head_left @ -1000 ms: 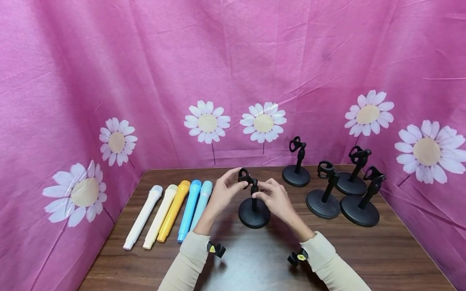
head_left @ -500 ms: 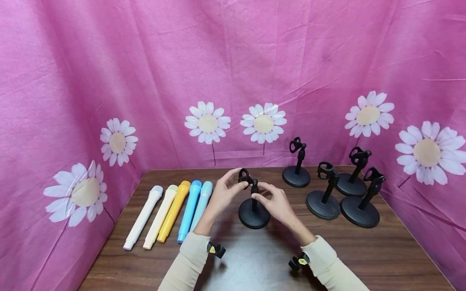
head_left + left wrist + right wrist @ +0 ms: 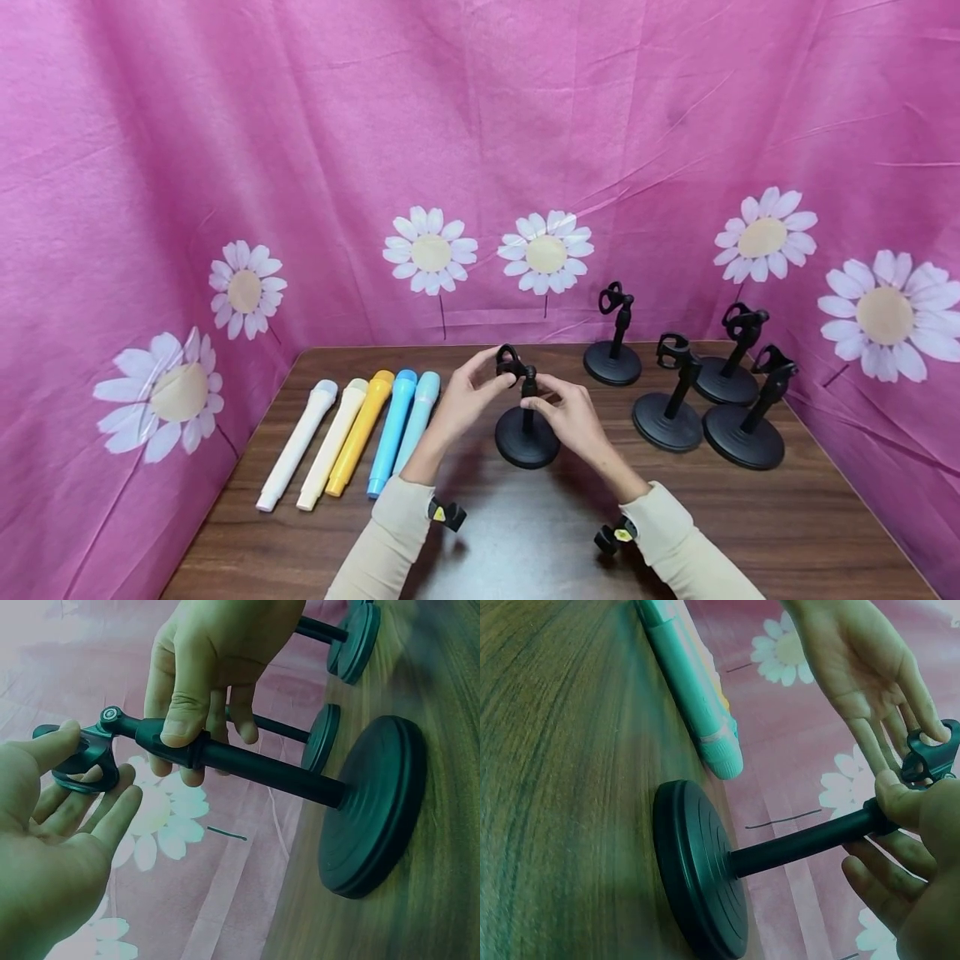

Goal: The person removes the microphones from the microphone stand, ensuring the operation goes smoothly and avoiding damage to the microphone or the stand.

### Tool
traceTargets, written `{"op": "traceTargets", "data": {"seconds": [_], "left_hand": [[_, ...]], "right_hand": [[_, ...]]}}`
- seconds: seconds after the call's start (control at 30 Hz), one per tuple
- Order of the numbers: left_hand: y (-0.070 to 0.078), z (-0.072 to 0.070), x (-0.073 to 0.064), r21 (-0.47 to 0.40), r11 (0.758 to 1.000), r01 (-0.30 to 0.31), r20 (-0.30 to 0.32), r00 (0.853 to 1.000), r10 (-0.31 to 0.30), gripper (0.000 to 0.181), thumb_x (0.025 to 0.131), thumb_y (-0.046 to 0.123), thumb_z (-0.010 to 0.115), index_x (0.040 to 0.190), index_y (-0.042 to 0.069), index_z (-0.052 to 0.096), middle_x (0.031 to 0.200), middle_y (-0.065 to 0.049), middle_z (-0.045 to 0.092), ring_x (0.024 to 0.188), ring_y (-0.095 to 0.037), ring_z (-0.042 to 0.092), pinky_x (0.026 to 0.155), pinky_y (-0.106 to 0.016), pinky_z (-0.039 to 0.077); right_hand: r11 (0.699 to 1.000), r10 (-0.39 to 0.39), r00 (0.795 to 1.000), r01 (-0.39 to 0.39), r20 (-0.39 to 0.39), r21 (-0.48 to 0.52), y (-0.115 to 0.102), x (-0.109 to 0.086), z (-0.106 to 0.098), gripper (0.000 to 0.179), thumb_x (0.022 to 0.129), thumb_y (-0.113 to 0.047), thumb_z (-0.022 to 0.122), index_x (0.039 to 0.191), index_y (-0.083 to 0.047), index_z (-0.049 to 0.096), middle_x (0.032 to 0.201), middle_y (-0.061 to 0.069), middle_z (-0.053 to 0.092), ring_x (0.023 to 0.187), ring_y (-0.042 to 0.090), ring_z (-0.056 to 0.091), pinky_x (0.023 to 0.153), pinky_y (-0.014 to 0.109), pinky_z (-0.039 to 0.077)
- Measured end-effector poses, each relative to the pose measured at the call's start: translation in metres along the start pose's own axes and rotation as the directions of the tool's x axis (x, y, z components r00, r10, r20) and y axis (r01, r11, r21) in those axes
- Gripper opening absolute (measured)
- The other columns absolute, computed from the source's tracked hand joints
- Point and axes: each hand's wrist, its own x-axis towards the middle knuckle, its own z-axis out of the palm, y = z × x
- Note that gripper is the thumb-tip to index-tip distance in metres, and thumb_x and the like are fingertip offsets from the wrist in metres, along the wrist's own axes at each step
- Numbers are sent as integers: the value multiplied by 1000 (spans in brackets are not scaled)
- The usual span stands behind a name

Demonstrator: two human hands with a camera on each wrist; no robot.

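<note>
A black microphone stand (image 3: 527, 437) with a round base stands upright on the table between the hands. My left hand (image 3: 462, 406) pinches the clip (image 3: 94, 761) at its top, thumb on one side and fingers on the other. Just below the clip joint, my right hand (image 3: 572, 419) grips the upper collar of the stand's post (image 3: 262, 772), its thumb pressed against the collar in the left wrist view. The clip's ring holds no microphone. In the right wrist view the clip (image 3: 934, 750) is partly hidden by the right hand's thumb.
Several toy microphones lie side by side at the left: a white one (image 3: 297, 446), a cream one (image 3: 332, 446), a yellow one (image 3: 360, 433), a blue one (image 3: 392, 433) and a light teal one (image 3: 417, 421). More black stands (image 3: 667, 421) stand at the right. A pink curtain (image 3: 480, 167) encloses the table.
Both hands keep their hold on the stand. The right hand's fingers have shifted slightly on the post; the stand's place on the table looks the same.
</note>
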Motion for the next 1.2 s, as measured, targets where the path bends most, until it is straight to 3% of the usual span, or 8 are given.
{"op": "traceTargets", "data": {"seconds": [0.1, 0.33, 0.47, 0.63, 0.77, 0.9, 1.03, 1.2], "left_hand": [[0, 1, -1, 4, 1000, 12, 17, 1000, -12, 52, 104, 27, 73, 153, 26, 57, 156, -9, 58, 145, -31, 56, 114, -54, 52], [0, 0, 0, 29, 1000, 0, 17, 1000, 0, 51, 105, 24, 70, 154, 15, 56, 151, -11, 63, 140, -31, 60, 112, -50, 54], [-1, 0, -1, 41, 999, -15, 6, 1000, 14, 45, 107, 22, 68, 150, 15, 60, 149, -10, 64, 137, -29, 62, 112, -45, 55], [-7, -3, 0, 41, 998, -37, -6, 999, 37, 38, 109, 22, 64, 144, 10, 63, 136, -14, 70, 130, -34, 67, 108, -38, 58], [-10, -4, -1, 32, 999, -41, -11, 999, 42, 33, 109, 21, 63, 140, 10, 66, 123, -17, 73, 118, -37, 71, 103, -46, 60], [-14, -6, -2, 26, 999, -32, -25, 999, 32, 28, 109, 19, 62, 135, 8, 69, 112, -18, 73, 104, -27, 73, 99, -53, 61], [-18, -9, -4, 18, 1000, -8, -44, 999, 9, 26, 110, 18, 61, 128, 3, 72, 102, -15, 73, 93, -14, 72, 93, -49, 64], [-23, -15, -6, 28, 1000, 0, -73, 997, 2, 23, 109, 16, 62, 121, 0, 74, 92, -11, 72, 83, -11, 71, 87, -46, 65]], "right_hand": [[1000, 10, 1000, -10, -22, -4, 1, 1, -2, 36, 86, -11, 87, 121, -10, 79, 96, 5, 82, 91, 21, 77, 80, 35, 63], [1000, 18, 999, -19, -48, -18, 7, 5, -7, 35, 85, -10, 88, 119, -7, 78, 96, 7, 82, 90, 21, 77, 75, 28, 61], [999, 22, 999, -23, -49, -24, 11, 9, -12, 33, 87, -11, 87, 118, -7, 79, 98, 7, 82, 87, 16, 76, 73, 26, 60], [999, 6, 998, -9, -69, -33, 16, 14, -19, 32, 88, -10, 87, 118, -8, 79, 99, 7, 82, 85, 11, 76, 72, 22, 59], [999, 9, 996, -12, -85, -36, 20, 19, -26, 31, 88, -10, 86, 119, -10, 79, 100, 6, 83, 88, 13, 76, 73, 20, 58], [997, 31, 995, -37, -91, -64, 25, 24, -33, 32, 91, -13, 85, 122, -11, 77, 101, 7, 82, 89, 15, 76, 76, 19, 57], [994, 62, 993, -70, -100, -84, 30, 27, -39, 33, 92, -16, 84, 123, -10, 77, 100, 7, 82, 87, 16, 75, 75, 19, 56], [990, 76, 990, -89, -121, -109, 38, 29, -45, 31, 92, -15, 85, 121, -8, 76, 97, 8, 82, 82, 11, 70, 71, 19, 52]]}}
